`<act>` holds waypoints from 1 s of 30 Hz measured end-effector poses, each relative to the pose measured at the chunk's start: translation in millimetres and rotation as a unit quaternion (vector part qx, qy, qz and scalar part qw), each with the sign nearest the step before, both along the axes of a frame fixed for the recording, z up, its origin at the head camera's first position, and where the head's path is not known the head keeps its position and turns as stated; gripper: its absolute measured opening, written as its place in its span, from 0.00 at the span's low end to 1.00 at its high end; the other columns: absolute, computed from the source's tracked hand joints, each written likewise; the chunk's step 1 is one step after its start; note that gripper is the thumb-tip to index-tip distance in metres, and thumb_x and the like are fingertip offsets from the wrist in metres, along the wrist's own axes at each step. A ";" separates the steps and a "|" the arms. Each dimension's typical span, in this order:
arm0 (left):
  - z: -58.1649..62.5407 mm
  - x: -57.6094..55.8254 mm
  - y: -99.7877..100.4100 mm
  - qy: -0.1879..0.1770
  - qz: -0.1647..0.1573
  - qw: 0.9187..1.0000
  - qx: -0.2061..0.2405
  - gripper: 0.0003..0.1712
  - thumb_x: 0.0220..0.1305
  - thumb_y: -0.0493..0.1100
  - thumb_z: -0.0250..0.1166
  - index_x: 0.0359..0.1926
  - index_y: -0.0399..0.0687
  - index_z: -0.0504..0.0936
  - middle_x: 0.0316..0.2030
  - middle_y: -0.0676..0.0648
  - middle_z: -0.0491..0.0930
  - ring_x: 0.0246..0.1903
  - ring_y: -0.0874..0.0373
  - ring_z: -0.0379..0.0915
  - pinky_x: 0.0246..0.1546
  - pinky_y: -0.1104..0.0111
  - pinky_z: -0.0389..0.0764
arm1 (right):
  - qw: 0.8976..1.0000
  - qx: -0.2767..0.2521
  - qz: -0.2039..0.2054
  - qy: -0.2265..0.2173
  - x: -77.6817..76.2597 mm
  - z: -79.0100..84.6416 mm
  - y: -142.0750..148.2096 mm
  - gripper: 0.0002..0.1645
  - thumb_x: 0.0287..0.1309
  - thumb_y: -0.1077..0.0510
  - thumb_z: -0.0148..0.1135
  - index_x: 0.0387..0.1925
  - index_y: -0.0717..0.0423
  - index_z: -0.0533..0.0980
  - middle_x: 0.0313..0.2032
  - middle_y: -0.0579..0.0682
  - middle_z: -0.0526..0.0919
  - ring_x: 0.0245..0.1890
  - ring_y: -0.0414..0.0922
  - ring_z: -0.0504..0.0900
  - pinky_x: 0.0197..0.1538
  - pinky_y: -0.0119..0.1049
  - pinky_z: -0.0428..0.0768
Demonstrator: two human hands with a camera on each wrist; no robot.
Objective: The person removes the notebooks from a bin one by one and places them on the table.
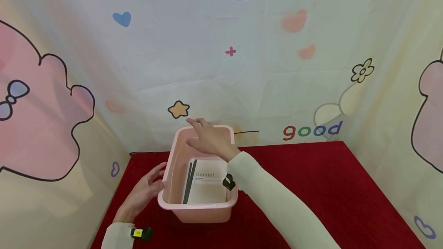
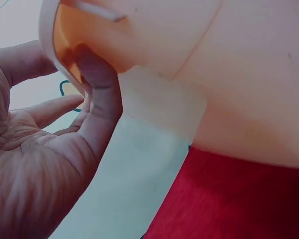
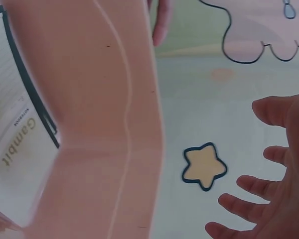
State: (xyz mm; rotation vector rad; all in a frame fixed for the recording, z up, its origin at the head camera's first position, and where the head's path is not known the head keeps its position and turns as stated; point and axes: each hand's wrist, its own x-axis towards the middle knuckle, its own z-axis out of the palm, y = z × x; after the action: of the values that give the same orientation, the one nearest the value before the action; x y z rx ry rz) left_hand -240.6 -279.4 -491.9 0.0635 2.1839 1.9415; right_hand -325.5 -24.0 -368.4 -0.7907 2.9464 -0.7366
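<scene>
Closest, a pale sleeve [image 1: 277, 199] runs up to my right grip [image 1: 209, 139], spread and holding nothing above the far end of the pink bin [image 1: 201, 215]. My left grip [image 1: 146, 192] holds its left rim [image 1: 169, 163]; it stands on the red desk [image 1: 328, 180], a Gambit notebook [image 1: 209, 187] inside.

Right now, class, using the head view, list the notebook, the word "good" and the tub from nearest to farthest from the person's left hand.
1. Tub: just right of the left hand, its left rim by the fingers.
2. Notebook: inside the tub, farther right.
3. Word "good": on the wall cloth, well to the right.
</scene>
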 end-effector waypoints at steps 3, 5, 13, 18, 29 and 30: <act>-0.6 -0.8 0.7 -0.004 -0.006 1.000 0.019 0.45 0.62 0.40 0.67 0.76 0.59 0.55 0.65 0.40 0.65 0.60 0.43 0.72 0.56 0.54 0.80 | 1.000 0.005 -0.005 -0.023 -5.0 -9.2 -6.9 0.41 0.66 0.38 0.52 0.76 0.33 0.50 0.75 0.48 0.56 0.71 0.51 0.65 0.64 0.51 0.76; -0.8 -1.4 1.0 -0.005 -0.008 0.999 0.032 0.45 0.63 0.39 0.67 0.76 0.57 0.54 0.66 0.40 0.64 0.61 0.42 0.71 0.57 0.53 0.79 | 0.999 -0.002 -0.007 -0.038 -7.9 -15.5 -11.1 0.40 0.66 0.40 0.51 0.76 0.33 0.50 0.75 0.48 0.56 0.70 0.51 0.67 0.65 0.50 0.75; 0.8 -0.1 4.0 -0.005 0.001 1.000 0.018 0.45 0.62 0.40 0.67 0.75 0.60 0.56 0.67 0.42 0.64 0.63 0.42 0.70 0.58 0.53 0.78 | 0.995 0.083 -0.006 -0.050 -21.2 -39.4 -24.9 0.38 0.67 0.42 0.45 0.76 0.32 0.50 0.77 0.42 0.52 0.75 0.47 0.59 0.72 0.50 0.66; -1.6 4.4 5.9 -0.005 0.013 1.000 -0.017 0.45 0.60 0.40 0.69 0.74 0.61 0.58 0.64 0.42 0.67 0.61 0.42 0.72 0.56 0.51 0.80 | 0.989 0.113 -0.003 -0.096 -26.8 -62.7 -29.2 0.36 0.67 0.41 0.48 0.74 0.34 0.56 0.74 0.42 0.60 0.73 0.45 0.60 0.73 0.50 0.65; -3.9 1.8 3.6 0.001 0.000 1.000 0.000 0.43 0.62 0.42 0.67 0.75 0.62 0.56 0.66 0.42 0.65 0.62 0.41 0.70 0.55 0.50 0.80 | 0.989 0.018 -0.052 -0.137 -32.1 -113.1 -43.3 0.45 0.64 0.44 0.61 0.76 0.40 0.51 0.77 0.51 0.53 0.75 0.55 0.56 0.73 0.62 0.58; -4.4 1.6 3.9 0.000 -0.002 1.000 0.001 0.43 0.63 0.43 0.66 0.75 0.62 0.56 0.67 0.42 0.64 0.62 0.41 0.70 0.55 0.50 0.80 | 0.990 0.028 -0.057 -0.129 -32.7 -117.1 -43.9 0.45 0.63 0.44 0.61 0.76 0.41 0.52 0.77 0.51 0.54 0.75 0.55 0.57 0.74 0.62 0.56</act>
State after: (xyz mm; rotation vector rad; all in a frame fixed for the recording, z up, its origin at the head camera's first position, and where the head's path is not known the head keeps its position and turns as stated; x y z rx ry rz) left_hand -239.0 -275.5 -496.3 0.0695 2.1793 1.9420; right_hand -358.2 -67.9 -485.5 -0.4863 2.7815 -0.6983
